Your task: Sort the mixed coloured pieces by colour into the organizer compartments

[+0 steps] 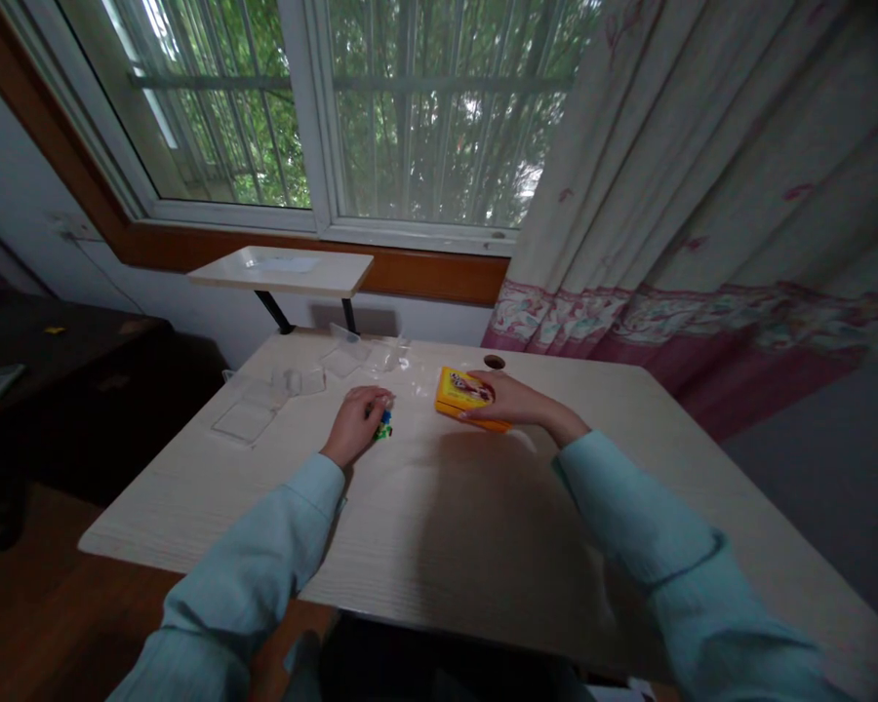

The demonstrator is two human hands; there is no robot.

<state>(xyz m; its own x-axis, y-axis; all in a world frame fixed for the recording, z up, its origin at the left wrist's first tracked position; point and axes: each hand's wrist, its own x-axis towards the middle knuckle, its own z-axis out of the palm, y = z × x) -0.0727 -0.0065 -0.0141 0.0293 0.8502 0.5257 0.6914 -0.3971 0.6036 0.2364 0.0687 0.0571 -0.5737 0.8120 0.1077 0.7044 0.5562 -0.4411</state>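
Observation:
My right hand (512, 398) grips a yellow box (454, 392) with dark red printing, from its right side. The thumb lies along the near edge and the fingers reach over the top. The box is on or just above the table; I cannot tell which. To its left, my left hand (356, 421) is low at the table, its fingers curled over small blue and green pieces (384, 426). Part of these pieces shows at the hand's right side, and the rest is hidden under the fingers.
Several clear plastic containers and lids (245, 419) lie on the pale table (410, 526), left and behind my left hand. A small raised shelf (285, 276) stands at the back left. A round cable hole (494, 362) is near the back edge. A curtain (629, 273) hangs behind on the right.

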